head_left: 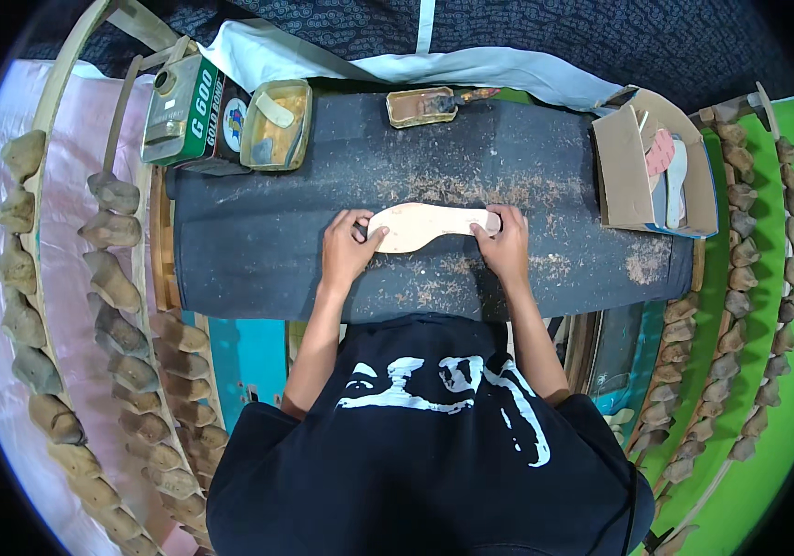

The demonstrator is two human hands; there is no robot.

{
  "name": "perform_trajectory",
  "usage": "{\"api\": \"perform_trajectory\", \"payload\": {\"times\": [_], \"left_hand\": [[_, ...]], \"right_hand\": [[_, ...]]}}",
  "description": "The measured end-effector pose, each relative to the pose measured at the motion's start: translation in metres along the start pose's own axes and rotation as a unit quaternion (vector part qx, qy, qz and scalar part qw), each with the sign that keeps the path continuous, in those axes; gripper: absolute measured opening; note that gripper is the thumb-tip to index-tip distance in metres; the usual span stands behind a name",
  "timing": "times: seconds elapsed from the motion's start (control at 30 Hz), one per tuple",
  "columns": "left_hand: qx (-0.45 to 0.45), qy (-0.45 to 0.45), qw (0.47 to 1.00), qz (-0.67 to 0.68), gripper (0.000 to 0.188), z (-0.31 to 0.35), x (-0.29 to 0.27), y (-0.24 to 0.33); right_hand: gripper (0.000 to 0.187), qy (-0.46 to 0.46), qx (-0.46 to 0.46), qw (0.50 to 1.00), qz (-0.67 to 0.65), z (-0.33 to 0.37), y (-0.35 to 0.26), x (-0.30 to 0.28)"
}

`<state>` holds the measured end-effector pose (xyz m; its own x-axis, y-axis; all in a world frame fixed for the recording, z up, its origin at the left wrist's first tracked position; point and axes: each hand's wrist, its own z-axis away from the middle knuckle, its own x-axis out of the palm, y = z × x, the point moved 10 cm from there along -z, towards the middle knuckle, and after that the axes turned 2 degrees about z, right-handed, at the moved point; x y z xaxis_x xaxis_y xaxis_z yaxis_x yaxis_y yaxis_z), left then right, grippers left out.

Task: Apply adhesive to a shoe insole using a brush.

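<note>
A pale, sole-shaped insole [425, 228] lies crosswise between my hands, just above or on the dark work table [258, 241]; which of the two I cannot tell. Its wide end points left and its narrow heel end points right. My left hand [348, 243] grips the wide end, thumb on top and fingers curled behind the edge. At the heel end my right hand [505, 238] pinches it the same way, thumb over the upper face. Some faint marks show on the insole's surface.
Brown shavings [471, 190] litter the table. Along its back stand a green-and-white metal can [179, 120], a cut-open yellowish tray [297, 153] with scraps, and a small grimy container [420, 108]. A cardboard box [624, 176] holding sole pieces sits at right. Shoe lasts [114, 278] line racks on both sides.
</note>
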<state>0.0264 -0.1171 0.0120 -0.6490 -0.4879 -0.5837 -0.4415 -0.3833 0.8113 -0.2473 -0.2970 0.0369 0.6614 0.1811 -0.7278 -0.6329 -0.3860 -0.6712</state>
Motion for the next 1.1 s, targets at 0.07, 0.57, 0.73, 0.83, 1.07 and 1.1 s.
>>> {"api": "perform_trajectory", "payload": {"times": [0.07, 0.57, 0.73, 0.83, 1.07, 1.1], "left_hand": [[0.052, -0.015, 0.998, 0.031, 0.076, 0.002, -0.002, 0.008], [0.133, -0.025, 0.991, -0.019, 0.079, 0.006, 0.004, 0.005], [0.145, -0.044, 0.988, -0.013, 0.078, 0.008, 0.004, 0.011], [0.134, -0.042, 0.99, -0.017, 0.079, 0.009, 0.002, 0.009], [0.132, -0.045, 0.99, -0.027, 0.083, 0.008, 0.005, 0.008], [0.13, -0.05, 0.99, -0.032, 0.083, 0.009, 0.006, 0.008]], "right_hand": [[0.031, 0.029, -0.031, 0.999, 0.007, -0.013, -0.005, -0.002], [0.046, 0.005, 0.144, 0.935, -0.323, -0.213, 0.004, 0.067], [0.022, -0.05, 0.045, 0.98, -0.189, -0.213, -0.034, 0.085], [0.02, -0.014, -0.049, 0.986, -0.159, -0.201, -0.085, 0.062], [0.017, -0.043, -0.13, 0.982, -0.128, -0.192, -0.13, 0.051], [0.017, -0.044, -0.154, 0.978, -0.136, -0.189, -0.137, 0.051]]}}
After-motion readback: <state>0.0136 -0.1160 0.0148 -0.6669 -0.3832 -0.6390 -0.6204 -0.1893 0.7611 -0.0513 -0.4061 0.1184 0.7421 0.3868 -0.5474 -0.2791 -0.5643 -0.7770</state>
